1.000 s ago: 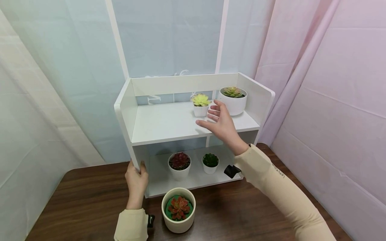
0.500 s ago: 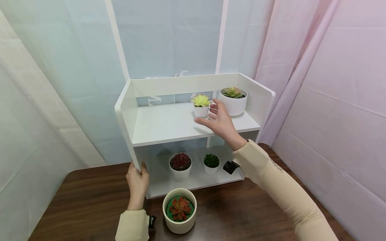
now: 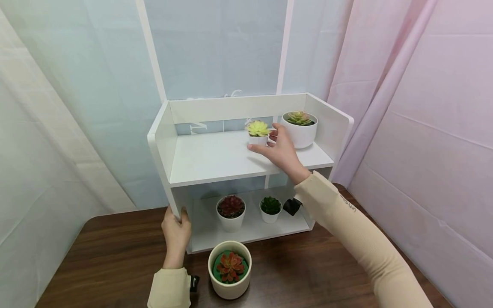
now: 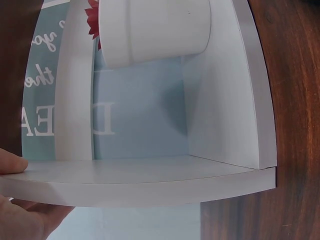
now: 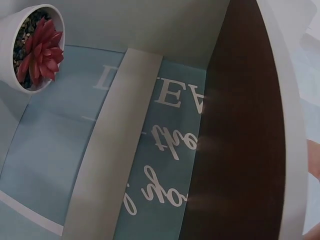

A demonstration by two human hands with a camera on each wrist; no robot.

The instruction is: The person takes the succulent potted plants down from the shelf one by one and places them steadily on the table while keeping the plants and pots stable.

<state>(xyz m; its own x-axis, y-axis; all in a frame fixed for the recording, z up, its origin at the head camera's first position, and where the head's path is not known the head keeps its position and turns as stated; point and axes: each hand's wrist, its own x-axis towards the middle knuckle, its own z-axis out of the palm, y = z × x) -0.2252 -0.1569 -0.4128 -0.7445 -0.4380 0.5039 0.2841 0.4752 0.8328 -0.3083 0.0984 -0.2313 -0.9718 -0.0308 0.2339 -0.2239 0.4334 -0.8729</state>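
Note:
At the left side panel of the white two-tier shelf (image 3: 215, 156), my left hand (image 3: 176, 231) grips the panel's front edge, thumb inside and fingers outside. My right hand (image 3: 283, 149) is on the upper tier, its thumb across the lower front of a small white pot with a yellow-green succulent (image 3: 257, 128) and its fingers bent along the pot's right side. That pot stands upright on the board. Just right of the hand is a larger round white pot with a green succulent (image 3: 302, 134). In the right wrist view, only a sliver of the hand's fingers (image 5: 313, 157) shows at the right edge.
On the lower tier stand a white pot with a dark red succulent (image 3: 231, 218) and a smaller white pot with a green succulent (image 3: 270, 214). A cream pot with a red-orange succulent (image 3: 230, 287) sits on the brown wooden table (image 3: 115, 252) before the shelf. Curtains hang behind.
My right hand has moved slightly left and up, its thumb and fingers closing in around the small pot. The left hand keeps its grip on the panel, and the pots stay in place.

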